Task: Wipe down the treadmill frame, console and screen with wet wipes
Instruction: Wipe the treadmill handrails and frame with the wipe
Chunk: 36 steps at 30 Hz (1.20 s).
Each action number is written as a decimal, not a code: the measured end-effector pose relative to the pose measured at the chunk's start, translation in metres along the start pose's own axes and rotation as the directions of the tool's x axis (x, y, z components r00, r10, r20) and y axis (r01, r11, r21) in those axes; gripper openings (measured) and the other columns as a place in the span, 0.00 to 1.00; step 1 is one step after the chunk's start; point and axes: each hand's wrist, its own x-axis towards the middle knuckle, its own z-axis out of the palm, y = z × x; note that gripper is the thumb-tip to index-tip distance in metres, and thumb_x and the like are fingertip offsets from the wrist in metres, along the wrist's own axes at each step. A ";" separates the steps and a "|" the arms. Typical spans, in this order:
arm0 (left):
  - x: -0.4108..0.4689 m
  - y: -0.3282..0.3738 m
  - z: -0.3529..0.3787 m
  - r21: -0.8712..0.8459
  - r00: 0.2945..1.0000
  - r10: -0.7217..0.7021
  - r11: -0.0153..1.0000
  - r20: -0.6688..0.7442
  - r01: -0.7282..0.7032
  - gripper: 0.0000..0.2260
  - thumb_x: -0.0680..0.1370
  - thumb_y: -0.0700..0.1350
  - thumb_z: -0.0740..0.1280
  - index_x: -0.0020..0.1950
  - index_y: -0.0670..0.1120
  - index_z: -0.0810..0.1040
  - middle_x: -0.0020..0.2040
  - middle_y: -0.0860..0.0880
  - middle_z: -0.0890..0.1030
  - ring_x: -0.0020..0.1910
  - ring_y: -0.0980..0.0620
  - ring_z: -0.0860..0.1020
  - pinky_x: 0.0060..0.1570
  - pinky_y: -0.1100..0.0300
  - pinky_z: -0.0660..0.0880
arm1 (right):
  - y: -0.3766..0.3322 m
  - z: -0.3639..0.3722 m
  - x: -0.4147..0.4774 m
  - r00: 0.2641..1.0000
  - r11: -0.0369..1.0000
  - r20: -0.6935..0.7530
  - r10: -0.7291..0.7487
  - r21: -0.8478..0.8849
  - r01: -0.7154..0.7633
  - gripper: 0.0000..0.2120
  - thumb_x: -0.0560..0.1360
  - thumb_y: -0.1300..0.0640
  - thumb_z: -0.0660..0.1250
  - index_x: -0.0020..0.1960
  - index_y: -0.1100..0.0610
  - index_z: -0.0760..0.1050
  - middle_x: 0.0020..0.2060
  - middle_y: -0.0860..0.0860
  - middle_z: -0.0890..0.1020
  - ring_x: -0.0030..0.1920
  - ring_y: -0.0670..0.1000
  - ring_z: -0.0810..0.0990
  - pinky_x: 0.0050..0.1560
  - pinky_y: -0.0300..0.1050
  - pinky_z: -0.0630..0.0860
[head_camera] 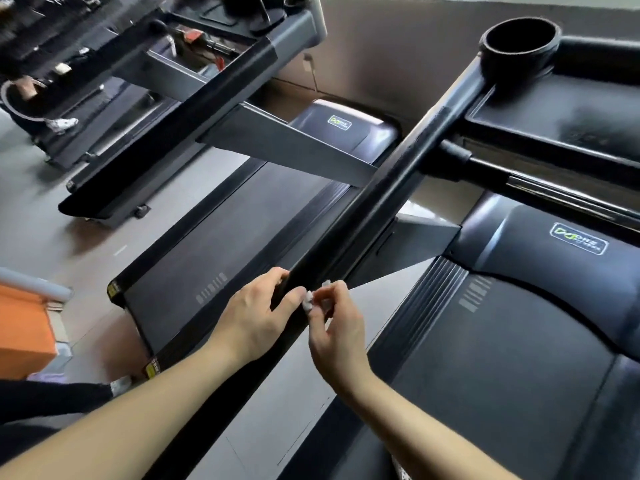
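Nearest me, my left hand (256, 317) grips the black handrail (398, 174), fingers curled over its left side and thumb lying across its top. Just right of it, my right hand (334, 327) pinches a small crumpled white wet wipe (308, 301) between thumb and bent fingertips. The wipe sits against the rail's right edge, touching my left thumb tip. The rail's long axis runs diagonally from near left to far right, ending at a round cup holder (519, 39) on the console (571, 109). Right of the rail lies this treadmill's belt (502, 358). To its left stands a neighbouring treadmill (214, 258), with an orange box (20, 327) at the left edge.
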 end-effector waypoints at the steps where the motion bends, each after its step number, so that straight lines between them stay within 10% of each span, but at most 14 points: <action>1: 0.000 -0.001 0.000 0.003 1.000 -0.001 1.000 -0.003 0.001 0.17 0.77 0.67 0.55 0.53 0.58 0.74 0.45 0.59 0.80 0.45 0.59 0.78 0.43 0.58 0.72 | 0.003 -0.003 0.008 1.000 1.000 -0.010 0.012 0.004 -0.012 0.08 0.79 0.66 0.65 0.48 0.54 0.72 0.40 0.44 0.80 0.41 0.45 0.79 0.41 0.34 0.72; 7: 0.000 0.001 0.001 0.004 1.000 -0.004 1.000 0.003 0.004 0.10 0.82 0.60 0.60 0.52 0.56 0.74 0.43 0.57 0.79 0.45 0.59 0.78 0.45 0.55 0.72 | 0.019 -0.031 0.087 0.920 0.976 -0.329 0.215 0.100 -0.192 0.04 0.81 0.65 0.61 0.51 0.58 0.72 0.41 0.46 0.80 0.40 0.37 0.78 0.44 0.36 0.72; 14: 0.001 -0.001 0.002 0.014 1.000 0.012 1.000 -0.001 -0.012 0.11 0.81 0.61 0.60 0.50 0.55 0.72 0.43 0.57 0.79 0.44 0.58 0.77 0.45 0.54 0.70 | 0.016 0.027 -0.025 0.928 0.887 -0.047 0.369 0.317 -0.336 0.05 0.82 0.61 0.63 0.49 0.53 0.73 0.38 0.48 0.80 0.38 0.50 0.78 0.42 0.57 0.78; 19: 0.001 -0.003 0.003 -0.008 1.000 0.021 1.000 0.016 -0.021 0.13 0.81 0.63 0.59 0.50 0.54 0.72 0.43 0.56 0.78 0.44 0.57 0.77 0.45 0.54 0.70 | 0.020 0.005 0.036 0.877 0.891 -0.264 0.402 0.333 -0.308 0.03 0.82 0.62 0.65 0.49 0.56 0.75 0.40 0.54 0.81 0.38 0.52 0.79 0.42 0.60 0.80; 28: 0.001 0.001 0.002 -0.020 0.998 0.059 0.998 0.019 -0.058 0.16 0.82 0.62 0.58 0.48 0.50 0.70 0.42 0.54 0.76 0.44 0.49 0.76 0.46 0.52 0.71 | 0.025 0.033 0.000 0.840 0.823 -0.211 0.500 0.419 -0.384 0.06 0.83 0.63 0.62 0.47 0.57 0.73 0.38 0.54 0.77 0.37 0.51 0.75 0.35 0.43 0.73; 36: -0.001 0.002 0.000 0.010 0.995 0.089 0.996 0.039 -0.089 0.16 0.83 0.62 0.56 0.51 0.49 0.68 0.46 0.51 0.75 0.47 0.46 0.74 0.48 0.52 0.67 | 0.027 -0.005 0.072 0.814 0.851 -0.301 0.497 0.353 -0.388 0.04 0.84 0.61 0.62 0.52 0.61 0.71 0.41 0.63 0.78 0.33 0.59 0.78 0.25 0.47 0.77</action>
